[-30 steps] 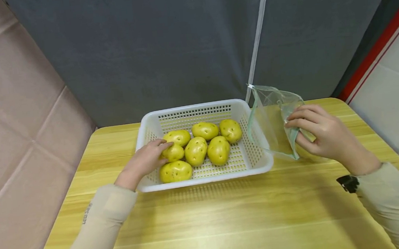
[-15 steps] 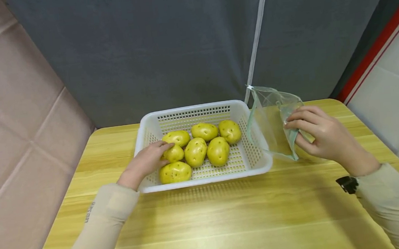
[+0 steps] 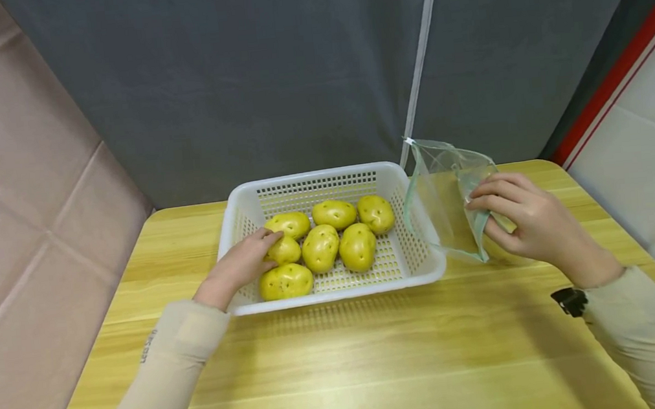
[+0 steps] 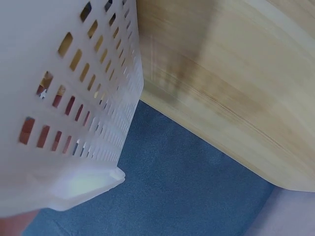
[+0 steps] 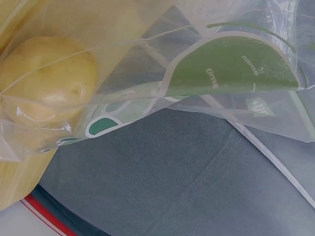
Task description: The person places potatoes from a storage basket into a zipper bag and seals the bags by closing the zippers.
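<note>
Reaching over the left rim of the basket (image 3: 336, 298), the left hand (image 3: 239, 263) curls half closed round a potato (image 3: 286, 251); other potatoes (image 3: 321, 249) lie about its fingertips, with room beyond to the far wall. The right hand (image 3: 530, 222) pinches the bag (image 3: 447, 204), whose mouth gapes leftward beside the basket. Table (image 3: 364, 357) spreads nearer than both grips; a grey curtain (image 3: 235, 89) hangs behind.

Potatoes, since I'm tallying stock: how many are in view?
8. Seven potatoes sit in the white basket: three at left, their middle one gripped by the left hand, two in the centre, two at right. An eighth shows through the clear bag; more could be hidden there.
</note>
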The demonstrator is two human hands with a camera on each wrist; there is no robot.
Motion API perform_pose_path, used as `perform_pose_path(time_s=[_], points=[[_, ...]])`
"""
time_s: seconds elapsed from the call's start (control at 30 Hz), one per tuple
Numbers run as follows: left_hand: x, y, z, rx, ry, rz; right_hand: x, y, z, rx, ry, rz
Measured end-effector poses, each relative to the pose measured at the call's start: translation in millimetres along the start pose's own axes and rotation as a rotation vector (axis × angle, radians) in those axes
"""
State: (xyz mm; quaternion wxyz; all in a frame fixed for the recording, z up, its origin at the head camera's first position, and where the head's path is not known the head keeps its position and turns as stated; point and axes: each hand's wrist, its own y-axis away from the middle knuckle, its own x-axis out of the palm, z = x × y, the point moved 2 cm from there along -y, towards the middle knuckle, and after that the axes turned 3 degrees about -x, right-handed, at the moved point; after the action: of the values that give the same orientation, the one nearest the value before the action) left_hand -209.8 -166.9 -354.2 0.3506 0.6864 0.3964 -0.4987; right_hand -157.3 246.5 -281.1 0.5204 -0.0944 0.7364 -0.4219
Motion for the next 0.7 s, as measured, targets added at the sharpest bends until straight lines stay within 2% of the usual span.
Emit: perform_pose_path(time_s=[0.13,0.43,0.7], points=[[0.4,0.0,-0.6,0.019,-0.013,-0.018,0.1,0.1,-0.1,-0.003,0.000,-0.001],[1.6,0.5,-2.5,0.002,-0.035,-0.025,0.5,0.9,-1.0,0.002,-0.005,-0.012],[1.8,1.0,-2.7,-0.013,-0.010,-0.033,0.0,2.1,-1.4,0.010,0.000,-0.005]])
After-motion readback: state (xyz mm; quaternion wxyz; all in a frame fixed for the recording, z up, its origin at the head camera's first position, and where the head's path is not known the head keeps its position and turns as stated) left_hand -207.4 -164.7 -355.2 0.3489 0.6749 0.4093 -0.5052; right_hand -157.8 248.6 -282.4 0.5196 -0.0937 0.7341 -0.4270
